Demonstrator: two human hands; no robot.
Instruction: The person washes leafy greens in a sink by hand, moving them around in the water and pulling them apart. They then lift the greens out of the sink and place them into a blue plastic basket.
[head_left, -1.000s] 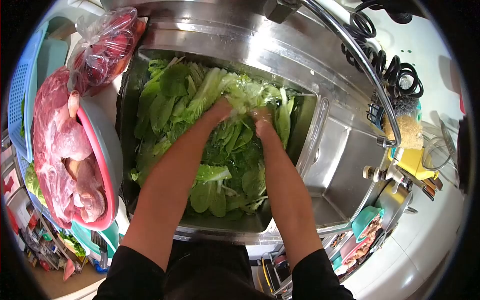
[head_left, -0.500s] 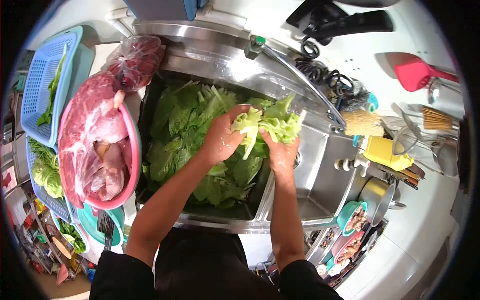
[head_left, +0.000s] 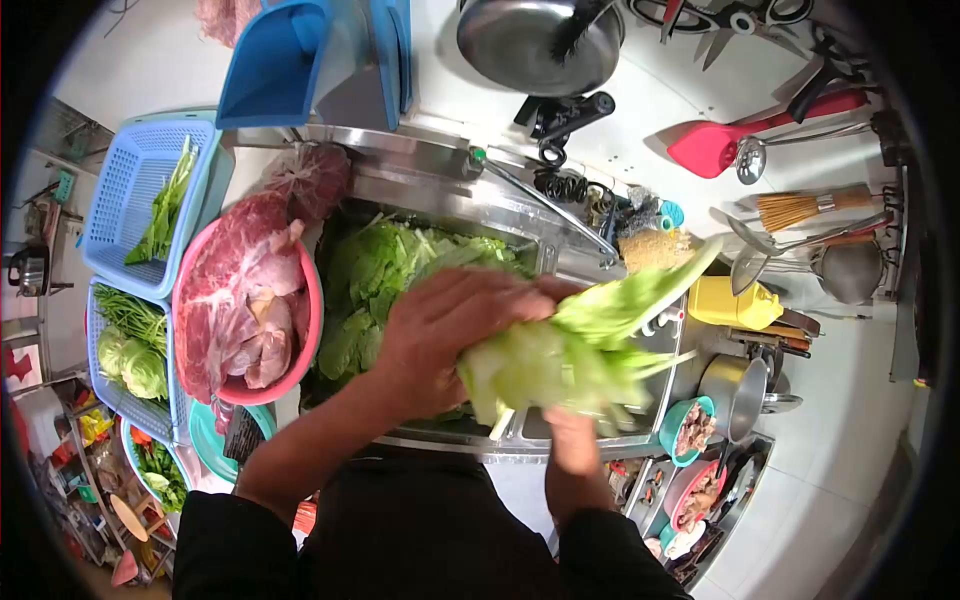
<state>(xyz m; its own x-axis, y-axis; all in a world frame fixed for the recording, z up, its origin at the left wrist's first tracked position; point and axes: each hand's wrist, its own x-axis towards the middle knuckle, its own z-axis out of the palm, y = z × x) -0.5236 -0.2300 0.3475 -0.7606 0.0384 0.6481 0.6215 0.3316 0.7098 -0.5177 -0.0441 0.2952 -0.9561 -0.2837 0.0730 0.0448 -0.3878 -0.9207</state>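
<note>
A bunch of pale green lettuce leaves (head_left: pixel 570 370), blurred by motion, is held up above the front of the sink. My left hand (head_left: pixel 455 325) wraps round its left side with the fingers over the top. From below, my right hand (head_left: pixel 574 435) grips the same bunch; its fingers are mostly hidden behind the leaves. Under and behind my left hand, more loose lettuce leaves (head_left: pixel 385 270) lie in the left basin of the steel sink (head_left: pixel 400 190). The leaves cover much of the right basin from view.
Left of the sink stands a pink basin (head_left: pixel 312 340) heaped with raw meat (head_left: pixel 240 270). Blue baskets (head_left: pixel 105 215) of greens are beyond it. A faucet (head_left: pixel 550 205) crosses behind the sink. At right are a yellow jug (head_left: pixel 725 303), a pot (head_left: pixel 735 395) and hanging utensils.
Both hands have lifted the lettuce bunch toward me, and it now looks larger. My left hand has moved over its top. The head view has tilted up, showing more of the wall.
</note>
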